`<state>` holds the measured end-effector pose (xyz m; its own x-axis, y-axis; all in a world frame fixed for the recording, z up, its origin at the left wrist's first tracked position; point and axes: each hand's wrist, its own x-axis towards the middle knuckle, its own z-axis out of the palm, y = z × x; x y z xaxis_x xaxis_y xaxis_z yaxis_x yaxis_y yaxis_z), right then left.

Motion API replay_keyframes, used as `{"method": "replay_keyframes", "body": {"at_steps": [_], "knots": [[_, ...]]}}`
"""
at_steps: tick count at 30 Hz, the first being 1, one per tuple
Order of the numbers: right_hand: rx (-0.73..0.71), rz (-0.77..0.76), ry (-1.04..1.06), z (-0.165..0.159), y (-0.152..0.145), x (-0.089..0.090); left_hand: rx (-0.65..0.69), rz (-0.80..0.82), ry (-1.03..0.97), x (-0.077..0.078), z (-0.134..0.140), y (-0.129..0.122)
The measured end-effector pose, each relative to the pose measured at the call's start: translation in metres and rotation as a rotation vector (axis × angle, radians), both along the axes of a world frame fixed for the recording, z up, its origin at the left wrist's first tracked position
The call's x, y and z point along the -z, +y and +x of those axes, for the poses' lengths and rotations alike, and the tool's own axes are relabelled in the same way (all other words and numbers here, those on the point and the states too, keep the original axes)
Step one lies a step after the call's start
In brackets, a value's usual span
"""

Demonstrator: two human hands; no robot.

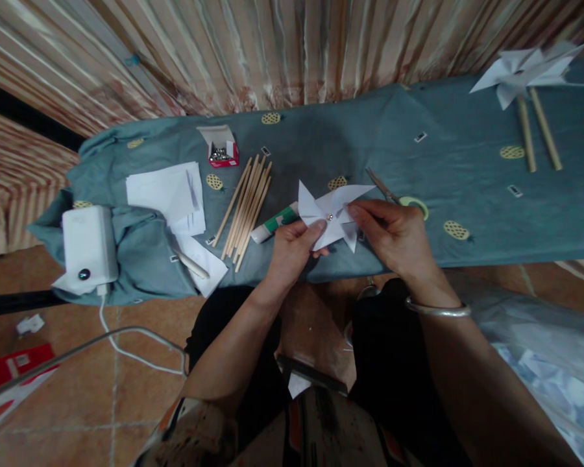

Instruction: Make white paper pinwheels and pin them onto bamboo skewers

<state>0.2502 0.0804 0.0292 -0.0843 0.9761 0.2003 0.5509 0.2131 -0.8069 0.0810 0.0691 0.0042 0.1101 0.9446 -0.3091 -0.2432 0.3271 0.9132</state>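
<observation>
A white paper pinwheel (pixel 331 219) with a small metal pin at its centre is held over the near edge of the cloth-covered table. My left hand (pixel 294 250) grips it from the left, the thumb on its front near the pin. At its right, my right hand (pixel 392 232) pinches one of the blades. Behind my left hand lies a glue stick (pixel 275 222) with a green and white label. Close to my right hand rest scissors (pixel 403 199) with yellow-green handles. Several wooden sticks (pixel 246 211) lie in a bundle to the left.
A red box of metal pins (pixel 222 150) stands open behind the sticks. White paper sheets (pixel 168 191) and a white device (pixel 90 246) with a cable sit at the left. Finished pinwheels (pixel 520 72) on sticks lie far right. A plastic bag (pixel 555 350) is on the floor.
</observation>
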Motion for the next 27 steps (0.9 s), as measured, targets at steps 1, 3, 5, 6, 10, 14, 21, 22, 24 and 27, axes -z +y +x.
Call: {"method": "replay_keyframes", "body": {"at_steps": [1,3,5,6,10,14,21,22,24,27], "knots": [[-0.002,-0.002,0.005,-0.0003,-0.0005,-0.0004,-0.004,0.007,0.008,0.0001,0.0003,-0.0002],[-0.003,-0.003,0.007,-0.0009,-0.0013,-0.0015,-0.013,0.022,0.013,0.0003,0.0009,-0.0005],[-0.004,-0.004,0.002,-0.0013,-0.0018,-0.0024,-0.020,0.037,0.003,0.0007,0.0011,-0.0006],[-0.003,-0.005,0.000,-0.0013,-0.0018,-0.0026,-0.021,0.043,-0.003,0.0010,0.0011,-0.0006],[0.017,-0.007,-0.007,0.0001,-0.0007,-0.0019,-0.007,0.041,-0.027,0.0030,0.0004,0.0001],[0.028,-0.003,-0.010,0.0022,0.0007,0.0001,0.006,0.019,-0.050,0.0030,-0.0005,0.0004],[0.021,-0.033,-0.012,0.0018,0.0006,-0.0018,0.002,-0.017,-0.020,0.0003,-0.0006,-0.0002],[0.019,-0.045,-0.005,0.0015,0.0006,-0.0022,0.001,-0.014,-0.018,0.0002,-0.0005,-0.0003],[0.007,-0.070,0.025,0.0010,0.0010,-0.0027,0.004,-0.003,-0.018,-0.0003,-0.0005,-0.0004],[-0.010,-0.109,0.081,0.0013,0.0019,-0.0022,0.005,0.000,-0.010,-0.0013,-0.0006,-0.0001]]}}
